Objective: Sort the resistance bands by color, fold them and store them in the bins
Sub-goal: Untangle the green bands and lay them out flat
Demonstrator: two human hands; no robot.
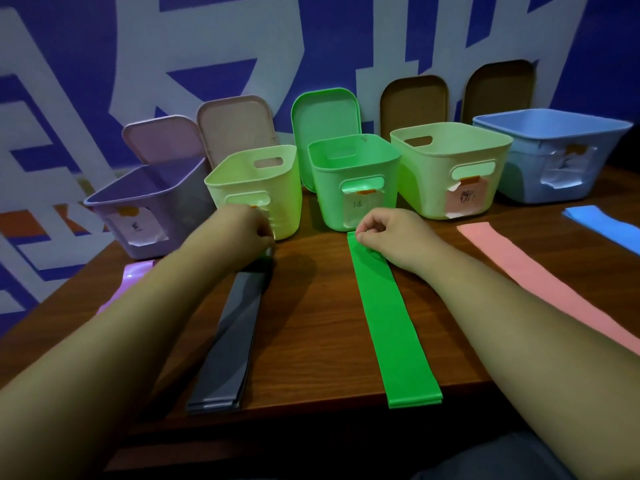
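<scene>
R hand [388, 233] pinched the far end of the green band [391, 317] betw. thumb & curled fingers, centre frame, just below the green bin [353, 181]. L hand [247, 233] had its fingers curled at the grey band [232, 334] far end, prob. gripping it; contact hidden. Both bands lay flat on the counter [311, 306], long axes running from lower edge up to the bins. For a clean fold: bring far end straight onto near end, edges aligned, no twist.
</scene>
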